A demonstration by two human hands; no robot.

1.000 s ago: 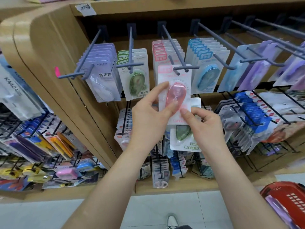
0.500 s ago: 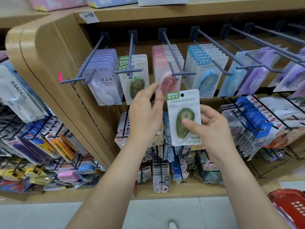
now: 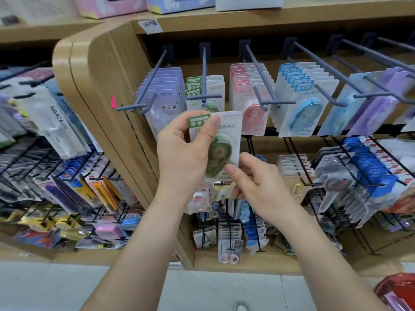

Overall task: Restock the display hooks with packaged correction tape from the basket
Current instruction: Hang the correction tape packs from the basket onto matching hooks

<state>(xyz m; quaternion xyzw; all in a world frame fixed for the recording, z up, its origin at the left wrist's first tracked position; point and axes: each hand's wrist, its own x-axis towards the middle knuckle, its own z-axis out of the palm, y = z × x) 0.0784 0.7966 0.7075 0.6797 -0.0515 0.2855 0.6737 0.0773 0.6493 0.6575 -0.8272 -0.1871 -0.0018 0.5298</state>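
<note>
Far to the left, white packs (image 3: 54,113) hang on black wire racks. Next comes the round end of the wooden shelf (image 3: 96,81), with a small pink tag (image 3: 113,102) stuck on it. Then a row of purple correction tape packs (image 3: 166,99) hangs on a grey hook. Beside it, a row of green correction tape packs (image 3: 216,86) hangs on the next grey hook (image 3: 204,66). The left hand (image 3: 182,158) grips one green correction tape pack (image 3: 233,135) by its left side, with the thumb pressed on the top of the card. This pack is up in the air, just under the front tip of that hook and in front of the green row. It is not on the hook yet. The right hand (image 3: 262,187) pinches the bottom of the same pack, thumb in front and fingers behind. To the right hang pink correction tape packs (image 3: 247,90), then blue correction tape packs (image 3: 301,97). Low in the right corner, a bit of the red basket (image 3: 399,290) shows, well apart from both hands.
</note>
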